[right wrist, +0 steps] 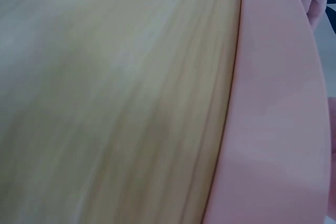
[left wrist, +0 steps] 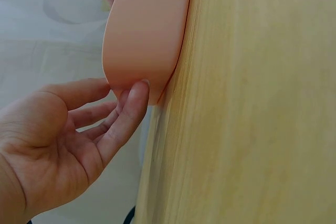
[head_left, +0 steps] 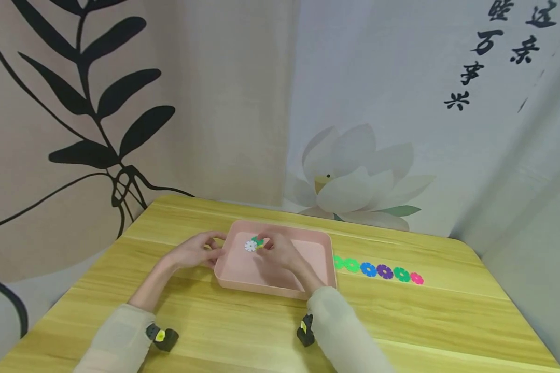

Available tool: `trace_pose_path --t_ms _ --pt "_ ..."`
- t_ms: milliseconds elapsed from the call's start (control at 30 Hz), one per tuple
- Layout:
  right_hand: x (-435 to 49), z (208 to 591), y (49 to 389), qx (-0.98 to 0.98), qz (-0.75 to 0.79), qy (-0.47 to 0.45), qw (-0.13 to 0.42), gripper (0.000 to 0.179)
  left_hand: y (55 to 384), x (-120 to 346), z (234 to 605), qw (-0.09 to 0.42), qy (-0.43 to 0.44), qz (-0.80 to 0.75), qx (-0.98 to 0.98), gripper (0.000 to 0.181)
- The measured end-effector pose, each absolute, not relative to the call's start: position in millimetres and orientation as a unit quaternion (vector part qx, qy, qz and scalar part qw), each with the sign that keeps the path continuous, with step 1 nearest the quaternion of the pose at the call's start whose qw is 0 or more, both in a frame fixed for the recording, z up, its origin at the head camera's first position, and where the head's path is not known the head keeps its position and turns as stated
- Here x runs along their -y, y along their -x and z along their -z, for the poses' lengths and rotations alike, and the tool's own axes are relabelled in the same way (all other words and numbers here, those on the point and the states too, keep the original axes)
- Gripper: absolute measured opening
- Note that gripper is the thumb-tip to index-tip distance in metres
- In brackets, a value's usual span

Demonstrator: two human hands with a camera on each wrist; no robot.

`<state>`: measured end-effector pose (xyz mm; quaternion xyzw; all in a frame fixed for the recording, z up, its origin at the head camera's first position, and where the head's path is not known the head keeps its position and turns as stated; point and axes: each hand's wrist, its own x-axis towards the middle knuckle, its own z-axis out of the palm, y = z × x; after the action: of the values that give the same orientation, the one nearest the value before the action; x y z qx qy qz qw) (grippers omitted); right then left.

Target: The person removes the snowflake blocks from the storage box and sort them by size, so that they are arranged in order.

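White and green discs (head_left: 250, 246) sit inside the pink tray (head_left: 256, 288).

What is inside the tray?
Inside the tray: a white piece, a green piece and a yellow bit, by the right hand. Anything beneath that hand and its forearm is covered.

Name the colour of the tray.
The tray is plain pink; the head view shows it best.
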<state>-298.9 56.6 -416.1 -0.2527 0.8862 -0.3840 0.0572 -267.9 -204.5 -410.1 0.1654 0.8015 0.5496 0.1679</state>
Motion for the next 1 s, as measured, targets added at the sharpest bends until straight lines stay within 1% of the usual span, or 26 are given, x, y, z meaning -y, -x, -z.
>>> trace_pose_path --t_ms 167,267,433,567,700,833,1000 --pt "-46.6 420.8 305.1 -0.896 0.372 0.233 0.067 0.031 268.4 204.2 410.0 0.17 -0.165 -0.546 -0.803 0.049" --pt "-41.8 422.5 307.2 -0.903 0.356 0.235 0.056 0.032 268.5 203.9 409.6 0.17 -0.165 -0.544 -0.805 0.05" --pt "-35.6 423.3 306.8 -0.913 0.321 0.248 0.044 0.025 268.1 203.8 409.4 0.171 -0.165 -0.547 -0.803 0.049" --pt "-32.1 424.1 305.9 -0.923 0.309 0.223 0.05 0.021 268.2 204.1 410.1 0.171 -0.166 -0.551 -0.8 0.048" --pt "-32.0 424.6 305.5 -0.918 0.343 0.191 0.059 0.025 268.4 203.9 410.0 0.17 -0.164 -0.551 -0.8 0.048" --pt "-34.0 424.9 305.3 -0.908 0.374 0.179 0.061 0.024 267.7 203.8 408.7 0.17 -0.164 -0.554 -0.799 0.049" --pt "-41.8 425.4 301.7 -0.897 0.393 0.197 0.046 0.021 267.5 203.9 409.5 0.166 -0.164 -0.549 -0.803 0.049"
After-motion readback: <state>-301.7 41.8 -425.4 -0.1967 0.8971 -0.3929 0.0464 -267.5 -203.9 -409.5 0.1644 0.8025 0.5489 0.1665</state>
